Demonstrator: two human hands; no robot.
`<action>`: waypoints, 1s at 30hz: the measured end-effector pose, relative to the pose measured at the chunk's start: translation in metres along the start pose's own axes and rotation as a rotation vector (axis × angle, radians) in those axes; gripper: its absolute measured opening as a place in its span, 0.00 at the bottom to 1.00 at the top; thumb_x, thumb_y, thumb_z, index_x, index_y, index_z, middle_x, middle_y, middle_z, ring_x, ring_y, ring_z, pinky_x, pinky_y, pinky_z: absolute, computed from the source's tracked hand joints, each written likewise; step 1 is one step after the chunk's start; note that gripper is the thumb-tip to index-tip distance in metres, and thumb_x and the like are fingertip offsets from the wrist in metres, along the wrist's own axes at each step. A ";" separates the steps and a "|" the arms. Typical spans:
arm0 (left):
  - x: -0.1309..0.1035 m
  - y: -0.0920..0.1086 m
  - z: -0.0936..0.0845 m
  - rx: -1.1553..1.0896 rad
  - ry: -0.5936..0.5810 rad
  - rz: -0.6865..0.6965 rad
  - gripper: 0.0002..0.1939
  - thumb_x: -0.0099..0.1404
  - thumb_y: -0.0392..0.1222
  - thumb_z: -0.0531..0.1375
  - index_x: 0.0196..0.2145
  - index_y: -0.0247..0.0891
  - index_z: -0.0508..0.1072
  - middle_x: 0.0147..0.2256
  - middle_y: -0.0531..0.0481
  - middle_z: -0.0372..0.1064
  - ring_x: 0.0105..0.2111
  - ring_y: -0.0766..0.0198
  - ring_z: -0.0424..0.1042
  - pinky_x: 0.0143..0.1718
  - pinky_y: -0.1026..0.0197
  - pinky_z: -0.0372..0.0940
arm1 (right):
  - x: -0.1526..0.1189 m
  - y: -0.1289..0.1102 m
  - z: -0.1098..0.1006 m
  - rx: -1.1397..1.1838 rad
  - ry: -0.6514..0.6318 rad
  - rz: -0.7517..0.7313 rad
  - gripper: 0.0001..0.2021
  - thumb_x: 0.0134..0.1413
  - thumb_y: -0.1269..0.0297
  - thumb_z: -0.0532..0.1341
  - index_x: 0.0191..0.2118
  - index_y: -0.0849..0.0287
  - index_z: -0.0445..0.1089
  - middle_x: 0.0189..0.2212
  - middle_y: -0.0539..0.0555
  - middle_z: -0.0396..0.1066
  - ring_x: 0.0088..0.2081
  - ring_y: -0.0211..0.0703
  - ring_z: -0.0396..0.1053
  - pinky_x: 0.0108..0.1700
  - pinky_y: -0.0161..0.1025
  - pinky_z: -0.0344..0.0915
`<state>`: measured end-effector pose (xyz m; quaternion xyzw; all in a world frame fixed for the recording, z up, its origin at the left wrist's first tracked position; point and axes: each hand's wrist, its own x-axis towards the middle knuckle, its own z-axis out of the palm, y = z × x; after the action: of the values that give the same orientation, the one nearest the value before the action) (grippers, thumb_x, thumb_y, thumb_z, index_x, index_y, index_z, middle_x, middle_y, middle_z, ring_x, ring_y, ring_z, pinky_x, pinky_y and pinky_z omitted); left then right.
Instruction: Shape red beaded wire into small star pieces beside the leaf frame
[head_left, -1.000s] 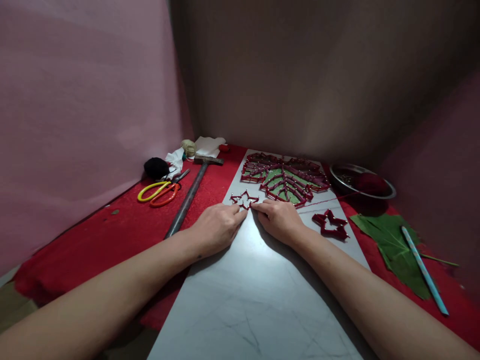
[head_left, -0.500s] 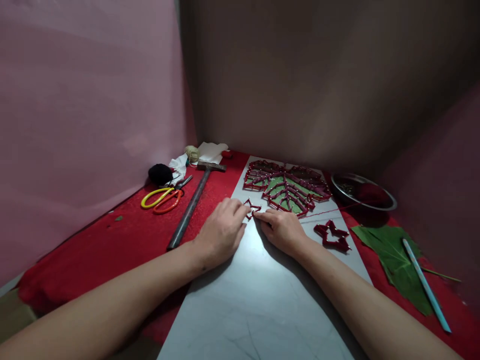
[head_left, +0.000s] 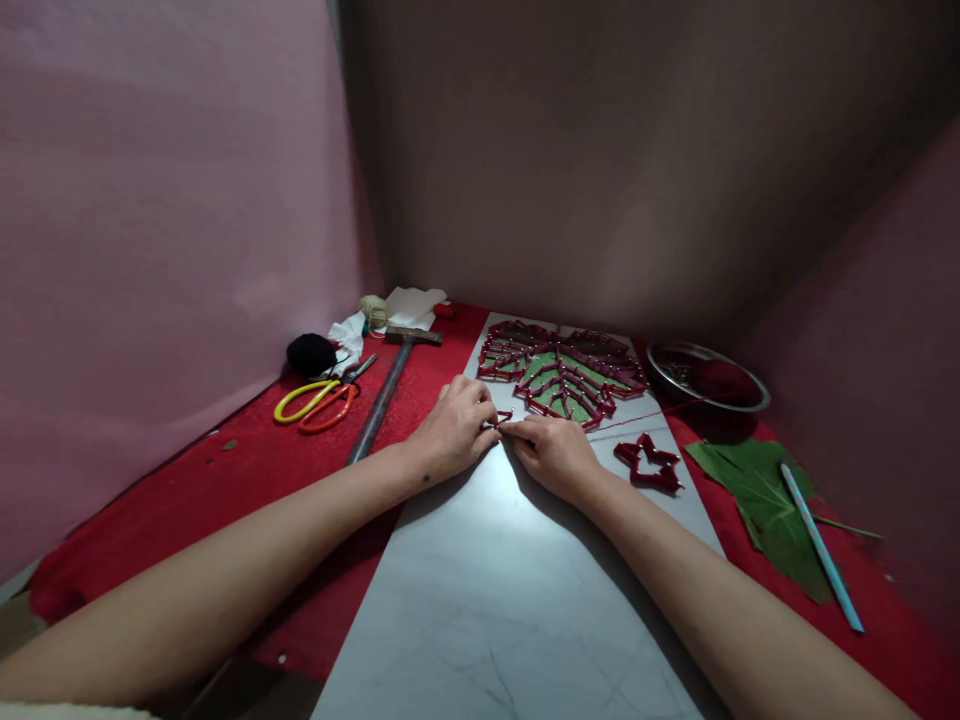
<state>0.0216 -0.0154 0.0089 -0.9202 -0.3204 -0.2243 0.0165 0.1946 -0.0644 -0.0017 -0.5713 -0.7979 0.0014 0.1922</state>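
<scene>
The left hand (head_left: 456, 425) curls over the small nail-and-thread star (head_left: 507, 414) on the pale board (head_left: 517, 590), its fingers bent; whether they are closed on anything I cannot tell. It has moved farther over the star than a second ago, so only a right-hand bit of the outline shows between the hands. That suggests close work is now at the star's near and left side. The right hand (head_left: 556, 455) has an index finger stretched to the star's near edge, close to the left fingertips; whether it pinches thread is also hidden. Beyond lies the large leaf pattern (head_left: 564, 385), with a red thread (head_left: 637, 414) running right toward the metal bowl (head_left: 756, 407). To the right sits a thicker red star (head_left: 669, 480).
</scene>
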 end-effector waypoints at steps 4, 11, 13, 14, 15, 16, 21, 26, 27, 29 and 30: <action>-0.006 0.006 0.002 0.076 0.040 0.054 0.12 0.65 0.42 0.52 0.34 0.36 0.74 0.36 0.45 0.67 0.40 0.58 0.59 0.41 0.54 0.57 | 0.000 -0.001 -0.001 -0.031 0.014 0.001 0.15 0.54 0.68 0.53 0.42 0.49 0.74 0.32 0.48 0.74 0.31 0.36 0.68 0.30 0.34 0.53; -0.007 0.008 0.004 0.063 0.027 0.076 0.13 0.66 0.39 0.50 0.35 0.36 0.75 0.35 0.45 0.68 0.39 0.59 0.60 0.41 0.55 0.57 | -0.001 0.001 -0.002 -0.039 0.007 0.002 0.16 0.53 0.69 0.53 0.43 0.48 0.73 0.33 0.49 0.74 0.31 0.36 0.68 0.31 0.34 0.54; -0.005 0.007 0.005 0.034 0.013 0.066 0.13 0.66 0.38 0.51 0.34 0.36 0.75 0.34 0.45 0.68 0.39 0.59 0.61 0.41 0.55 0.57 | -0.001 0.001 -0.004 -0.041 0.008 0.013 0.15 0.53 0.69 0.53 0.42 0.49 0.74 0.33 0.49 0.74 0.32 0.37 0.68 0.31 0.34 0.54; -0.004 0.007 0.005 0.018 0.006 0.060 0.12 0.65 0.38 0.51 0.33 0.36 0.75 0.34 0.45 0.68 0.39 0.59 0.61 0.41 0.55 0.57 | -0.001 0.001 -0.005 -0.044 0.015 0.028 0.15 0.53 0.69 0.53 0.41 0.49 0.74 0.33 0.49 0.74 0.32 0.37 0.68 0.31 0.34 0.55; -0.004 0.006 0.006 0.003 -0.001 0.054 0.11 0.65 0.38 0.52 0.33 0.36 0.74 0.34 0.46 0.68 0.39 0.59 0.61 0.41 0.55 0.57 | -0.001 0.002 -0.006 -0.048 0.023 0.049 0.14 0.53 0.68 0.54 0.40 0.50 0.74 0.34 0.49 0.74 0.33 0.38 0.68 0.31 0.35 0.55; -0.003 0.006 0.006 -0.011 -0.007 0.049 0.11 0.65 0.38 0.53 0.32 0.36 0.74 0.34 0.46 0.68 0.39 0.59 0.61 0.41 0.55 0.56 | 0.000 0.002 -0.008 -0.055 0.026 0.075 0.13 0.53 0.68 0.54 0.39 0.51 0.74 0.34 0.50 0.74 0.33 0.38 0.68 0.31 0.35 0.55; -0.002 0.004 0.007 -0.039 -0.015 0.056 0.10 0.64 0.37 0.53 0.32 0.36 0.74 0.34 0.45 0.68 0.39 0.59 0.60 0.40 0.54 0.56 | 0.009 0.003 -0.020 -0.112 -0.010 0.240 0.10 0.54 0.65 0.54 0.33 0.54 0.74 0.33 0.52 0.74 0.34 0.41 0.69 0.31 0.36 0.55; -0.002 0.006 0.008 -0.014 -0.015 0.092 0.13 0.66 0.37 0.50 0.32 0.34 0.74 0.34 0.44 0.66 0.39 0.59 0.59 0.41 0.55 0.56 | 0.021 0.003 -0.025 -0.264 0.018 0.288 0.11 0.56 0.63 0.53 0.32 0.55 0.73 0.34 0.54 0.74 0.34 0.44 0.70 0.29 0.37 0.55; -0.003 0.006 0.008 -0.008 -0.017 0.095 0.13 0.66 0.37 0.50 0.32 0.34 0.73 0.34 0.43 0.66 0.39 0.59 0.59 0.41 0.55 0.56 | 0.024 0.003 -0.024 -0.305 0.019 0.271 0.12 0.56 0.64 0.52 0.33 0.56 0.73 0.35 0.55 0.74 0.35 0.44 0.70 0.29 0.37 0.56; -0.003 0.007 0.007 0.002 -0.016 0.097 0.13 0.66 0.36 0.50 0.32 0.33 0.73 0.34 0.43 0.66 0.38 0.58 0.58 0.40 0.55 0.57 | 0.028 0.003 -0.021 -0.371 0.005 0.242 0.13 0.57 0.66 0.50 0.34 0.57 0.72 0.35 0.57 0.74 0.34 0.45 0.71 0.28 0.37 0.57; -0.004 0.008 0.007 0.007 -0.014 0.097 0.13 0.66 0.36 0.49 0.32 0.33 0.73 0.34 0.43 0.66 0.38 0.58 0.58 0.40 0.54 0.57 | 0.031 0.003 -0.019 -0.395 -0.008 0.230 0.13 0.58 0.68 0.49 0.35 0.58 0.72 0.35 0.58 0.74 0.34 0.46 0.71 0.28 0.37 0.57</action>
<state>0.0264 -0.0225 0.0022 -0.9362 -0.2761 -0.2157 0.0284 0.1944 -0.0391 0.0248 -0.6852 -0.7129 -0.1309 0.0722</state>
